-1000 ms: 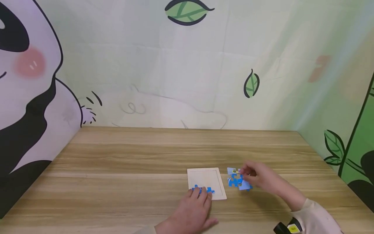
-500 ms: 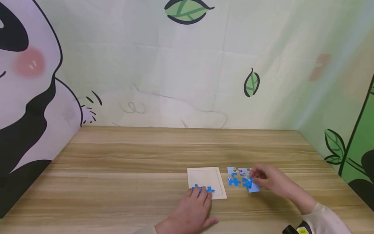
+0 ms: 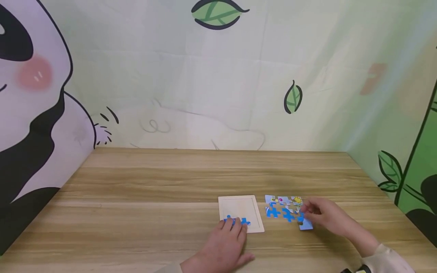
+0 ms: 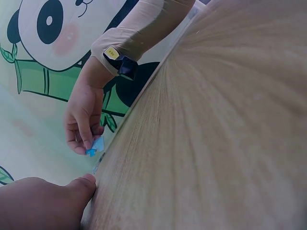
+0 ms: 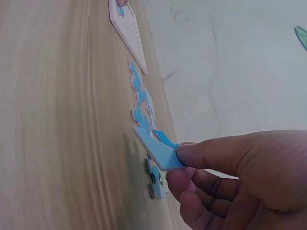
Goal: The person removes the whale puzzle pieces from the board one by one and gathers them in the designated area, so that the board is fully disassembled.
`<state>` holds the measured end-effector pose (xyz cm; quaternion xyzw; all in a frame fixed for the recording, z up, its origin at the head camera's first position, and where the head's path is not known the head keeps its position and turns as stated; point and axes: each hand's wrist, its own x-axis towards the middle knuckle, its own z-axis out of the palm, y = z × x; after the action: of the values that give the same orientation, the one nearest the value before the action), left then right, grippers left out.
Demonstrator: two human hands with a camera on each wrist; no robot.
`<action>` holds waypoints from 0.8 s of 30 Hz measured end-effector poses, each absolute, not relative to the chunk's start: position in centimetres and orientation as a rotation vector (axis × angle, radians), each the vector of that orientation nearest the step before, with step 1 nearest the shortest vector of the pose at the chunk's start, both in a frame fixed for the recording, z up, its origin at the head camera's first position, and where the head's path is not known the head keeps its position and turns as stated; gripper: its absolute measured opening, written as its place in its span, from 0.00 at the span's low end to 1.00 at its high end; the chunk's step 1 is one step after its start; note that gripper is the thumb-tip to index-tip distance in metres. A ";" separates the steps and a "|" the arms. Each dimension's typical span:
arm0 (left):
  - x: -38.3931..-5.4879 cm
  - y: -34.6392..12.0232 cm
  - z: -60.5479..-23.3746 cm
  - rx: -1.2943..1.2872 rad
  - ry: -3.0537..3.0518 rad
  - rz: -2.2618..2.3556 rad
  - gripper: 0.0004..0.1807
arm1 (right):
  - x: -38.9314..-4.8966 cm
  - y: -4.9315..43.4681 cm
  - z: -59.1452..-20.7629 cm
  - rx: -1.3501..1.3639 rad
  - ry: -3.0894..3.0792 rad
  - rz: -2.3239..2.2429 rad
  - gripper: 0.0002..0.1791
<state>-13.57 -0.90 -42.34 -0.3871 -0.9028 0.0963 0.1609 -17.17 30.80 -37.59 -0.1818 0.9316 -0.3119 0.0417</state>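
My right hand [image 3: 328, 215] pinches a light blue puzzle piece [image 5: 160, 151] between thumb and fingers, tilted above the table in the right wrist view. Below it and beyond lie several loose puzzle pieces [image 3: 272, 211], blue ones in front and paler printed ones [image 3: 283, 200] behind. My left hand [image 3: 223, 242] rests with outstretched fingers on the near edge of a square wooden puzzle tray [image 3: 260, 222]. Blue puzzle pieces [image 3: 244, 221] show past its fingertips inside the tray; the fingers hide part of them. In the left wrist view the left thumb [image 4: 81, 189] lies along the table.
The wood-grained table [image 3: 136, 223] runs back to a pale wall [image 3: 170, 76] printed with a panda and leaves. Another printed wall [image 3: 403, 125] stands along the right side. A dark strap device [image 4: 122, 64] sits on the right wrist.
My right hand has moved rightward and slightly nearer with the light blue piece, uncovering more of the loose pieces, including one with a yellow sun-like print. The left hand stays in place.
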 end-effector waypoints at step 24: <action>-13.4 -0.9 -42.4 -1.089 -2.524 0.289 0.37 | -16.6 32.1 -38.8 -0.349 2.817 -0.961 0.03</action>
<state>-13.42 -0.89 -42.38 -0.3870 -0.8970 0.1027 0.1874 -16.61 32.06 -38.82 -0.1162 0.9375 -0.3198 0.0725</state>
